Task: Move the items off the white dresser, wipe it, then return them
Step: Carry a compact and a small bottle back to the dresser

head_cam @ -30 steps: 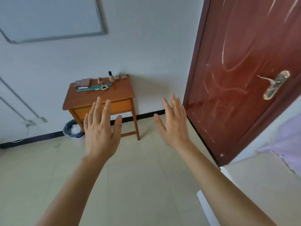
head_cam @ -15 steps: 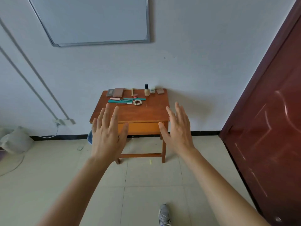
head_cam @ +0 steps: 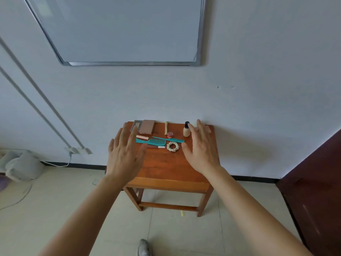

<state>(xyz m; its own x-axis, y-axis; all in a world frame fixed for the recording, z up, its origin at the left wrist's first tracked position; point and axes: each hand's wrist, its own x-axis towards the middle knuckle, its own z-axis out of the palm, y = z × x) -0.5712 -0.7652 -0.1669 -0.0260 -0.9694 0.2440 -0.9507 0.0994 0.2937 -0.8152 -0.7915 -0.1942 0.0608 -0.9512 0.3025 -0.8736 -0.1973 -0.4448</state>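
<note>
- Two teal combs (head_cam: 154, 141) lie flat near the back of the wooden bench (head_cam: 166, 170), their long axes running left to right along the wall.
- A small bottle (head_cam: 186, 130) stands upright just beside the right hand (head_cam: 201, 151); a scrunchie (head_cam: 172, 146) lies between the two hands.
- Left hand (head_cam: 125, 157) and right hand alike — fingers (head_cam: 123, 136) straight, spread, released, holding nothing. Whether they touch the bench, I cannot tell.

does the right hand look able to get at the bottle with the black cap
Probably yes: the right hand is open and empty, the bottle stands beside its fingertips, nothing between them, though depth is hard to judge.
</note>
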